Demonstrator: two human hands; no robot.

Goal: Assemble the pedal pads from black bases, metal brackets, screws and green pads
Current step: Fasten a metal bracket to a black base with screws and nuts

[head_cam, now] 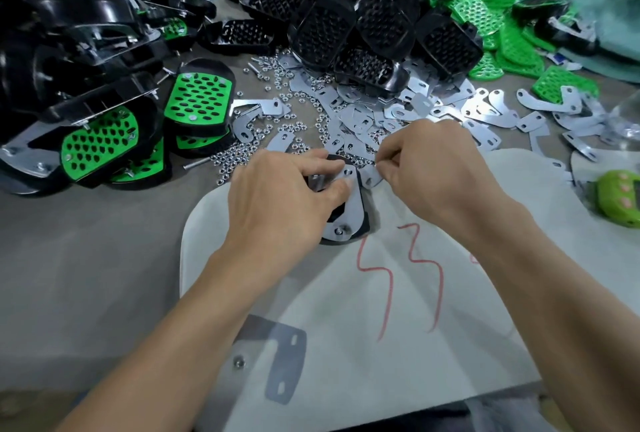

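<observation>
While our left hand (294, 189) pins the metal bracket (348, 203) onto the black base (363, 224), our right hand (419, 161) pinches something tiny, probably a nut; next it needs threading on.

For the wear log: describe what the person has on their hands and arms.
Nothing worn shows. The left hand and right hand are bare: no gloves, rings, watch or bands visible. Both forearms are uncovered up to the frame's edge, with no sleeve in view.
</observation>
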